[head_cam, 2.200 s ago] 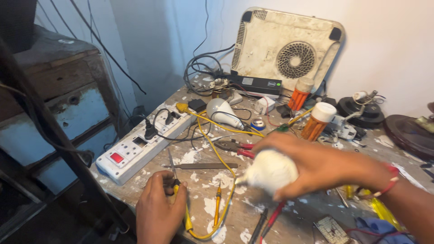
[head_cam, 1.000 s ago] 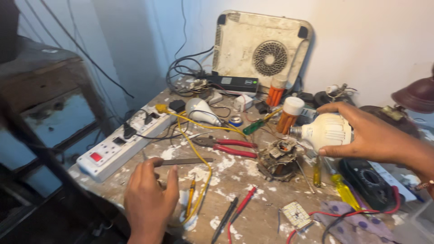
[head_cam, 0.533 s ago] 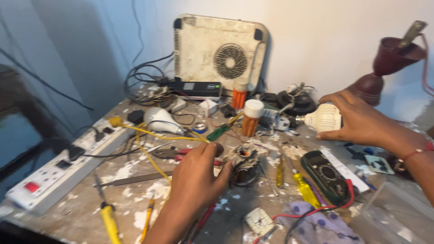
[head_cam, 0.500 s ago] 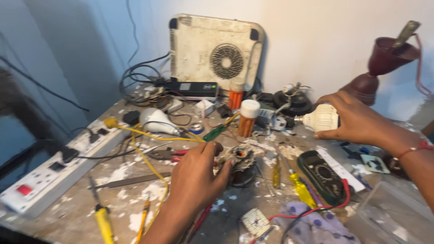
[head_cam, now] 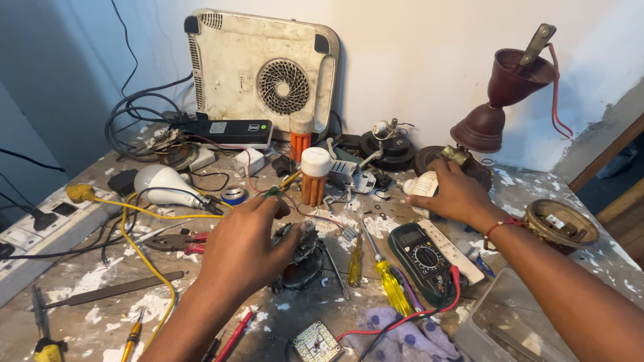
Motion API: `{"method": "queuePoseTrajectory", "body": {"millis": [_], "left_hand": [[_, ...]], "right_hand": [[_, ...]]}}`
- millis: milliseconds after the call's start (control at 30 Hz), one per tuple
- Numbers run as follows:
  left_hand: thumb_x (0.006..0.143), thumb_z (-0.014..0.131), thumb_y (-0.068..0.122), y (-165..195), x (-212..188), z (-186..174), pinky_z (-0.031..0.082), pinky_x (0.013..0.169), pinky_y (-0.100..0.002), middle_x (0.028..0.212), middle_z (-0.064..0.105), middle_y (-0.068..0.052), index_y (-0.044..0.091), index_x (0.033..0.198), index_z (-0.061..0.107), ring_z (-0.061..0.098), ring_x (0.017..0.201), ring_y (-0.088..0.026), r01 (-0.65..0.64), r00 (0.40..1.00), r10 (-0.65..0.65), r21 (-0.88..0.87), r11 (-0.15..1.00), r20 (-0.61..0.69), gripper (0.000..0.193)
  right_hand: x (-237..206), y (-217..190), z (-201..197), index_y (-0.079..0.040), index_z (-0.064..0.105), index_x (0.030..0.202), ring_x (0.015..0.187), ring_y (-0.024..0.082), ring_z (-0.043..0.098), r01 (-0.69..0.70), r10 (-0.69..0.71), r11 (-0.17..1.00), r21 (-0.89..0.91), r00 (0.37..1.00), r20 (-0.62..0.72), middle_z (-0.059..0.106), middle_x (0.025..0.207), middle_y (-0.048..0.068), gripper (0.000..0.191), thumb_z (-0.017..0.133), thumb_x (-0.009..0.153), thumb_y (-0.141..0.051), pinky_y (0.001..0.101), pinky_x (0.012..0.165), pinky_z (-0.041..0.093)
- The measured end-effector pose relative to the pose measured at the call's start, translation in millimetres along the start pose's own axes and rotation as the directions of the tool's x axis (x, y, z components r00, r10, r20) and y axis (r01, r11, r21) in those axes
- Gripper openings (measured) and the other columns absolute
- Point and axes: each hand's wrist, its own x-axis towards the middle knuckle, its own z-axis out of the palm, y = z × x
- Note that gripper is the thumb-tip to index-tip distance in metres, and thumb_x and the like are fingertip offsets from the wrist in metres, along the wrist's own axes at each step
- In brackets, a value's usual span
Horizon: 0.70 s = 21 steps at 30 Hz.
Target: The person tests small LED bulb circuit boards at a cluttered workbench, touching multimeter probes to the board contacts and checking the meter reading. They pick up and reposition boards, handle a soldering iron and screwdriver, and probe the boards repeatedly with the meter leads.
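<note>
- head view, now: the white led bulb with a ribbed plastic base [head_cam: 421, 186] is seen lying on the paint-spattered wooden surface [head_cam: 100, 302] near the dark red funnel-shaped lamp fitting [head_cam: 500, 110]; a moment earlier it was held up in the air, so it has been carried across to the far right and lowered.
- the right hand [head_cam: 456, 194] is laid over the bulb with the fingers curled around it; the bulb is gripped, though whether its weight is already borne by the surface cannot be told.
- the left hand [head_cam: 245, 245] has been shifted from the near left edge of the surface to the middle, where it now rests on the small dark motor with copper windings [head_cam: 298, 258]; the fingers are bent down onto the motor's top, and a thin green-tipped piece appears to be pinched at the fingertips, though this is too small to be certain.
- the view has been swung to the right, so the white power strip [head_cam: 27, 234] is now cut off at the left edge.
- just beside the motor, the yellow-handled screwdriver [head_cam: 392, 288] and the dark green multimeter [head_cam: 426, 261] are left untouched.
- judged from this, attention has been moved from the bulb to the motor, with both hands occupied.
</note>
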Motion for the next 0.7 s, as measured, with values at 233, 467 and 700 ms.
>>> {"method": "queuePoseTrajectory", "body": {"millis": [233, 467, 700], "left_hand": [[0.079, 0.077, 0.038, 2.3, -6.5, -4.4, 0.052, 0.070, -0.050, 0.089, 0.071, -0.014, 0.007, 0.099, 0.071, 0.069, 0.082, -0.037, 0.058, 0.995, -0.059, 0.017, 0.998, 0.077, 0.037], [0.078, 0.077, 0.036, -2.6, -21.8, -24.8, 0.054, 0.072, -0.047, 0.094, 0.073, -0.012, 0.009, 0.100, 0.071, 0.071, 0.082, -0.035, 0.129, 0.990, -0.125, -0.065, 0.989, 0.071, 0.035], [0.080, 0.076, 0.034, -19.3, -41.8, -51.4, 0.054, 0.073, -0.048, 0.094, 0.075, -0.011, 0.011, 0.100, 0.074, 0.071, 0.089, -0.034, 0.112, 0.994, -0.112, -0.027, 0.993, 0.013, 0.031]], "right_hand": [[8.3, 2.5, 6.2, -0.006, 0.045, 0.143, 0.122, 0.047, 0.059, 0.065, -0.065, 0.998, -0.014, 0.998, 0.021, 0.048, 0.143, 0.029, 0.094, 0.067, 0.080, -0.071, 0.0497, 0.099, 0.052], [8.2, 2.9, 5.5, -0.010, 0.041, 0.151, 0.128, 0.047, 0.055, 0.087, -0.088, 0.996, 0.015, 0.995, 0.048, 0.047, 0.145, 0.030, 0.090, 0.059, 0.085, -0.068, 0.0486, 0.107, 0.046], [6.0, -5.9, -2.3, -0.005, 0.042, 0.149, 0.127, 0.049, 0.053, 0.120, -0.119, 0.993, 0.002, 0.992, -0.027, 0.045, 0.144, 0.033, 0.087, 0.060, 0.089, -0.065, 0.0506, 0.105, 0.044]]}}
